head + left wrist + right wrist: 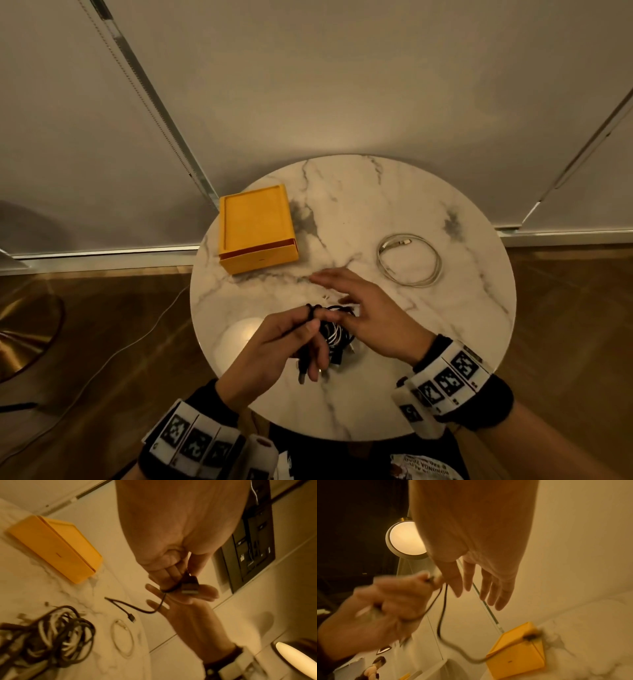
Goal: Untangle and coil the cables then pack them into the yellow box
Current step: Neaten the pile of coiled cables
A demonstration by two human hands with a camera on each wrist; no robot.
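A closed yellow box stands at the back left of the round marble table. A neat white cable coil lies at the right. A tangle of black and white cables lies near the front, partly hidden by my hands. My left hand pinches a black cable that is looped round a finger, and its free end dangles. My right hand hovers beside it with straight fingers, holding nothing.
A brass lamp base and a thin white cord are on the wooden floor at the left. A round lit lamp glows above. A dark wall panel shows behind the hands. White blinds hang behind the table.
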